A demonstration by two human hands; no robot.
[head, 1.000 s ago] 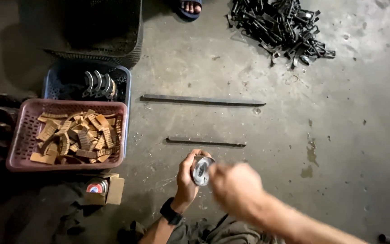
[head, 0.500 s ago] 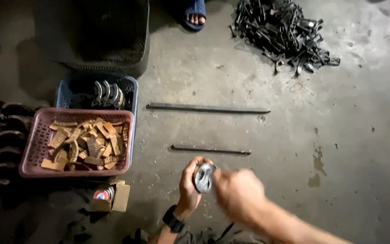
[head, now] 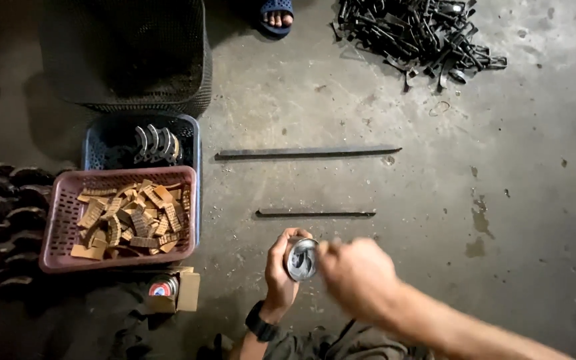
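My left hand [head: 281, 268], with a black watch at the wrist, is wrapped around a small round metal tin [head: 301, 259] whose shiny top faces up. My right hand [head: 357, 277] is blurred just to the right of the tin, its fingers closed at the tin's top edge. What those fingers hold, if anything, cannot be made out. Both hands hover low over the concrete floor, near the shorter of two dark metal bars [head: 315, 214].
A pink basket [head: 58, 220] of tan curved pieces sits left, a blue basket [head: 191, 137] with metal parts behind it, a black basket [head: 128, 53] farther back. A long bar [head: 308, 153], a pile of black metal parts [head: 415, 33], another person's sandalled foot [head: 276, 15], a small box with a tin [head: 171, 290].
The view has shifted slightly, sliding the floor items down the frame. My right hand stays in blurred motion at the tin's top while my left hand keeps holding the tin.
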